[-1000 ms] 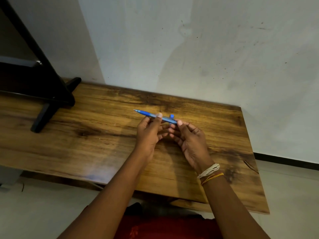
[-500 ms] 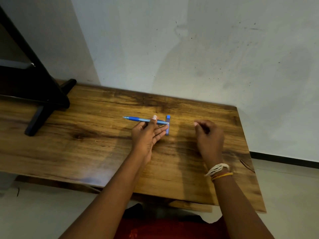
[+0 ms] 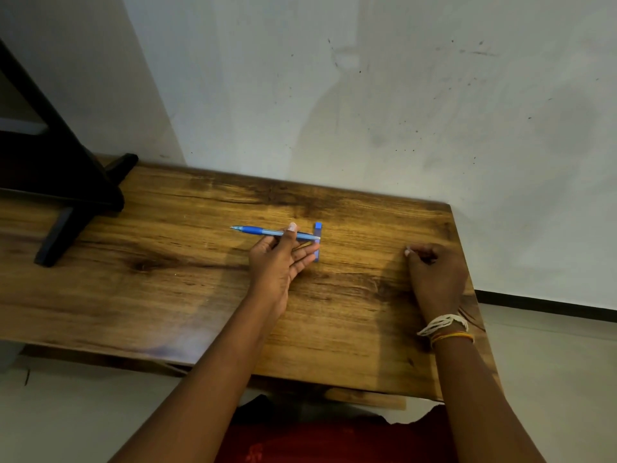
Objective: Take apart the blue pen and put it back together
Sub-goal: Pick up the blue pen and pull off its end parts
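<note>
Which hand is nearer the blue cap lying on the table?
Left. The left hand holds the pen body with fingertips beside the cap; the right hand rests well right of it.

A long tabletop of dark-grained brown wood runs from the left edge of the view to a right end near the wall. At its back left corner stands a black angular stand with splayed feet, one foot reaching toward the table's front. Behind the table's back edge rises a pale, scuffed plaster wall speckled with dark marks. A black skirting strip meets pale floor beyond the right end.
</note>
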